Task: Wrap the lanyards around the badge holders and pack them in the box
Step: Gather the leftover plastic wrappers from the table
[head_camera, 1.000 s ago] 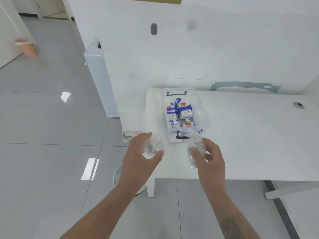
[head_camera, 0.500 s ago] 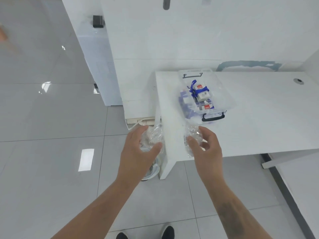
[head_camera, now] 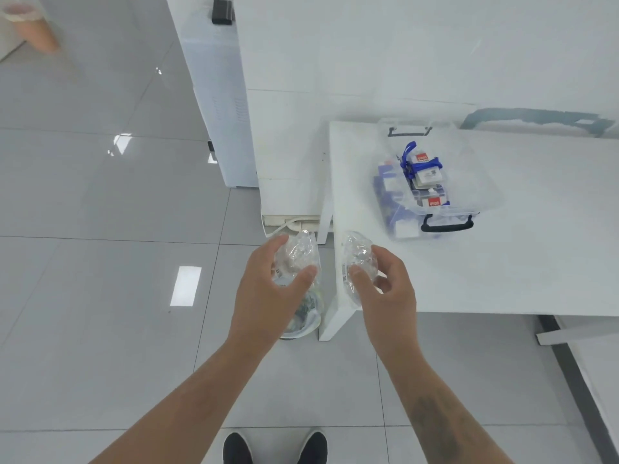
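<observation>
A clear plastic box [head_camera: 482, 192] with a black handle stands on the white table [head_camera: 536, 262]. Inside it lie badge holders wrapped in blue lanyards [head_camera: 423, 169]. My left hand [head_camera: 268, 293] grips a crumpled clear plastic wrapper [head_camera: 298, 254] over the floor, left of the table's corner. My right hand [head_camera: 385, 289] holds a second crumpled clear wrapper [head_camera: 358, 259] just over the table's left edge. Both hands are in front of the box and apart from it.
A small waste bin [head_camera: 303, 321] with scraps sits on the floor under my left hand, beside the table leg [head_camera: 335, 319]. A tall white cabinet [head_camera: 217, 95] stands behind. My black shoes [head_camera: 274, 447] show at the bottom. Grey floor tiles spread to the left.
The view has tilted downward and shifted left, so the table and box now sit to the right. Both hands, still holding the wrappers, have moved from over the table toward its left edge above the bin.
</observation>
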A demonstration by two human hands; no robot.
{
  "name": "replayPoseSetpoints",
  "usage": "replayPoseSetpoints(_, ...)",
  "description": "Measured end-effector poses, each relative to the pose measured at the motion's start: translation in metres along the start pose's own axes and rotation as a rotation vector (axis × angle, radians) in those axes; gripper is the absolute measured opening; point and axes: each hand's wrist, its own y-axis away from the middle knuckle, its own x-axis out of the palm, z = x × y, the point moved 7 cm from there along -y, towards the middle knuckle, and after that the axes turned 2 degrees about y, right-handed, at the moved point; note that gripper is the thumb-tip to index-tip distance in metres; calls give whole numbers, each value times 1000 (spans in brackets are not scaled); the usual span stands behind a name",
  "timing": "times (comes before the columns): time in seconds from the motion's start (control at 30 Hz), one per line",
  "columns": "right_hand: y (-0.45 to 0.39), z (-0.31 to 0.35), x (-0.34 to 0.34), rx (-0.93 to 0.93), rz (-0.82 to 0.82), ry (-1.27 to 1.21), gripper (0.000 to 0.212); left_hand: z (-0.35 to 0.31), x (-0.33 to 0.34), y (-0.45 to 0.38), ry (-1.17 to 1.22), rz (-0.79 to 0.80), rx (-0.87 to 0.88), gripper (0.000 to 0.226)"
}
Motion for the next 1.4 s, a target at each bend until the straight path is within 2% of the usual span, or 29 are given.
replayPoseSetpoints(0.43,-17,-115,87,17,46,-70,36,141,18,-35,57,-19,-63,60)
replayPoseSetpoints(0.8,-65,-275,173,57,37,-37,36,320,55,-101,104,-13,-133,59)
replayPoseSetpoints(1.23,-136,-452,212,126,-50,29,35,496,132,-158,83,45,-174,61)
replayPoseSetpoints(1.4,-152,-492,224,153,-49,106,38,530,150,-171,63,64,-203,60)
